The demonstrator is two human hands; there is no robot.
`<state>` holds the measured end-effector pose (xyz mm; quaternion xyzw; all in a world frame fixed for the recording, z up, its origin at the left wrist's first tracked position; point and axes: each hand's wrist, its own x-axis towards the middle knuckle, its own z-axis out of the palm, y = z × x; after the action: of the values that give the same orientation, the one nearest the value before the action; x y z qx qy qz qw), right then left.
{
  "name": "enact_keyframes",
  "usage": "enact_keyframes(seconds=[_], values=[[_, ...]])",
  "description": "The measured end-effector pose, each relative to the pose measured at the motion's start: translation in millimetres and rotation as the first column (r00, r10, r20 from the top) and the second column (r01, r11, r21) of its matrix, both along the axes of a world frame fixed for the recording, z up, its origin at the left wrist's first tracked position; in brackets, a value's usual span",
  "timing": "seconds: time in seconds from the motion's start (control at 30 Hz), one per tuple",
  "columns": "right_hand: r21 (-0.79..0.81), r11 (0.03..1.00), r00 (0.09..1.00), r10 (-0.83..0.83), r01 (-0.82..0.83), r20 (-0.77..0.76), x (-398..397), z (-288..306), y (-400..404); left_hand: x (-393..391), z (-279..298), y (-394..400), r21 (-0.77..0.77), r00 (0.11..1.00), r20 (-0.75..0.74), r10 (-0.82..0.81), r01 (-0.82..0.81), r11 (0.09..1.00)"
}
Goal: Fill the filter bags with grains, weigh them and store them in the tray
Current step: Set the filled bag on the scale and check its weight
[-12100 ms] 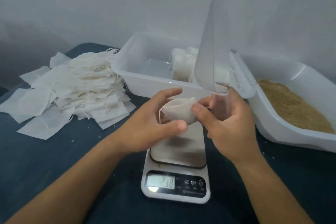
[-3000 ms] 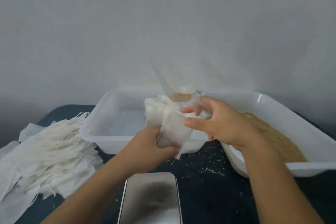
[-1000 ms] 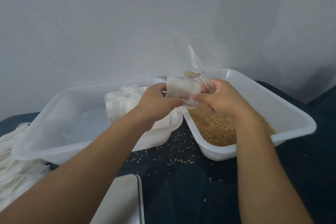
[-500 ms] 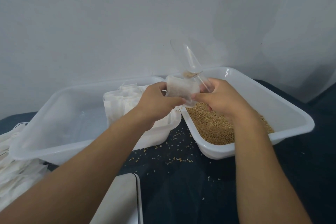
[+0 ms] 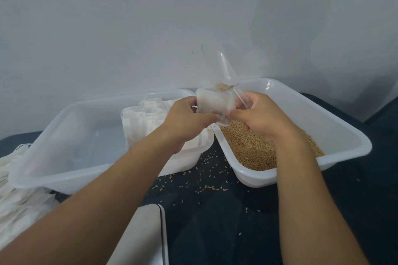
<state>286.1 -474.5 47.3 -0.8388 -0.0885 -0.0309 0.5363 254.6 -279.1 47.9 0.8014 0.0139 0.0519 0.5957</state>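
**Filter bag held open under a tilted scoop above the grain tray**

A small white paper filter bag is held in the air between both hands, above the gap where the two trays meet. The left hand grasps the bag's left side, with the thumb curled against its lower edge. The right hand pinches the bag's right edge with the thumb and also grips the handle of a clear plastic scoop, which rises steeply up and away from the fingers. A few brown grains are seen at the scoop's lower end, right at the mouth of the bag.

Directly below and to the right of the right hand, a white rectangular plastic tray with loose brown grains is seen; its near half is covered by the grain bed. Below and to the left of the left hand, a translucent white plastic storage tray is seen, with a row of filled white filter bags standing upright against its right end, just beside the left wrist.

Spilled grains are scattered on the dark blue worktop beneath the hands. Well to the left of the fingers, a heap of flat empty white filter bags lies on the worktop. Near the bottom edge, under the left forearm, the steel platform of a white kitchen scale is partly visible.
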Motion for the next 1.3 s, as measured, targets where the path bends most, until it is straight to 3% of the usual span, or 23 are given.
enact_keyframes(seconds=[1.3], values=[[-0.001,0.986,0.986,0.165,-0.165,0.007,6.0,-7.1,-7.7,-4.3,5.6,-13.8,-0.051,0.999,-0.041,0.015,-0.017,0.999]])
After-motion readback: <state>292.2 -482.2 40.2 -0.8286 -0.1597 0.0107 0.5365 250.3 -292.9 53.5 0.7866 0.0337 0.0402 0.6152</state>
